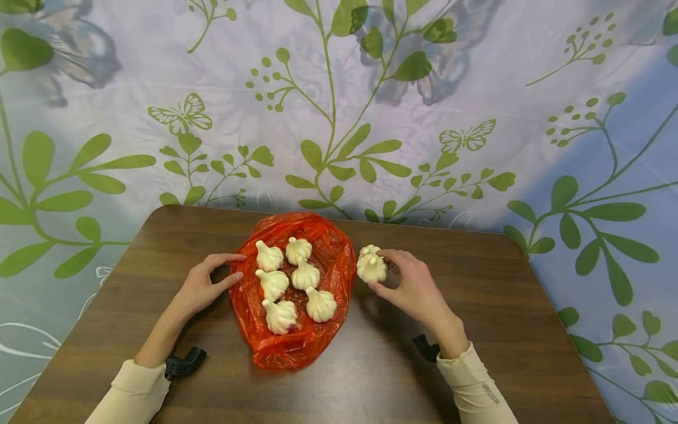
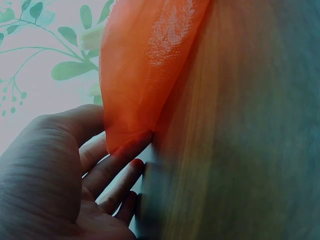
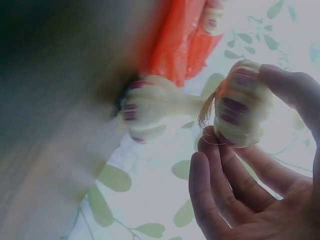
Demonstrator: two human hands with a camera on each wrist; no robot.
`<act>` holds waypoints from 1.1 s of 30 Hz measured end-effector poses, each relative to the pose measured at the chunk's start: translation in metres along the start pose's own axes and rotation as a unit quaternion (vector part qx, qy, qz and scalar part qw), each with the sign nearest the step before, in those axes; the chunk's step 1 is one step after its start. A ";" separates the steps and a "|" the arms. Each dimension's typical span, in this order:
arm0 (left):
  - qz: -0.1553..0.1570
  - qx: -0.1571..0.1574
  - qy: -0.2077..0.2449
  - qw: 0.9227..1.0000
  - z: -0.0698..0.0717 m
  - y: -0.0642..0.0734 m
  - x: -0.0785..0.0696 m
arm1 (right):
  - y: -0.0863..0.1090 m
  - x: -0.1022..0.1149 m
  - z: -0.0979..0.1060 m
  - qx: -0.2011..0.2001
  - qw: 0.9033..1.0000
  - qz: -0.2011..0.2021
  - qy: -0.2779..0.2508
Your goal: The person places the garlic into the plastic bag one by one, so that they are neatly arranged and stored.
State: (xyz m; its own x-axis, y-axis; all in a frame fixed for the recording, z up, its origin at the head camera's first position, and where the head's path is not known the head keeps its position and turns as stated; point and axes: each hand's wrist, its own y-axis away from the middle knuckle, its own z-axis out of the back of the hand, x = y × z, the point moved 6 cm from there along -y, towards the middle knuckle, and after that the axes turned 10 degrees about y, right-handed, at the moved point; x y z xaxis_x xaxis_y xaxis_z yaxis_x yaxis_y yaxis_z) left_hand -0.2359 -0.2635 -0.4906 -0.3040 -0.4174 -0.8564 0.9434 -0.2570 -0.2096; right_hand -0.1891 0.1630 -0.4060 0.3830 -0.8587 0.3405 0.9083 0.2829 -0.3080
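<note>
In the head view, my left hand (image 1: 203, 282) is at the left edge of a red plastic bag (image 1: 328, 344), thumb and index finger apart. In the left wrist view, its fingers touch the hanging bag film (image 2: 135, 80). Several cream garlic bulbs (image 1: 281, 317) lie on the opened bag. My right hand (image 1: 415, 288) holds a garlic bulb (image 3: 242, 107) between thumb and fingers, just right of the bag. Under it another bulb (image 3: 150, 107) stands on the table, stem up, with purple streaks. From the head view the held bulb partly covers the standing one.
The brown wooden table (image 1: 508, 330) bears everything. A patterned cloth with green leaves (image 1: 323, 153) hangs right behind its far edge. Black wrist mounts (image 1: 185, 362) stick out beside both cream sleeves, close to the tabletop.
</note>
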 end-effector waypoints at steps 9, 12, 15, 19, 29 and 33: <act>0.004 0.000 -0.001 1.000 0.001 0.001 0.003 | -0.018 0.016 -0.002 -0.019 1.000 0.015 -0.005; 0.002 0.000 0.000 1.000 0.002 0.001 0.003 | -0.025 0.023 -0.005 -0.018 1.000 0.018 -0.014; 0.002 0.001 0.000 1.000 0.002 0.001 0.003 | -0.031 0.029 -0.008 -0.014 0.999 0.018 -0.024; 0.005 0.003 -0.002 1.000 0.001 0.001 0.004 | -0.038 0.035 -0.010 -0.017 0.999 0.016 -0.024; 0.006 0.006 0.001 1.000 0.000 0.000 0.001 | -0.058 0.044 -0.018 -0.030 0.999 0.020 -0.005; 0.005 0.005 0.001 1.000 0.000 0.000 0.002 | -0.064 0.045 -0.023 -0.039 0.999 0.026 0.001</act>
State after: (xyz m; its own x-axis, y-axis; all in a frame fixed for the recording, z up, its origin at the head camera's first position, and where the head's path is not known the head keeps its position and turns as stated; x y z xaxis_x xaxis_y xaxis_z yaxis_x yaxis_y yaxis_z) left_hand -0.2369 -0.2644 -0.4925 -0.2941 -0.4191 -0.8590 0.9453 -0.2606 -0.1965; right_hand -0.2342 0.0968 -0.3913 0.4298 -0.8440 0.3208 0.8711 0.2941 -0.3933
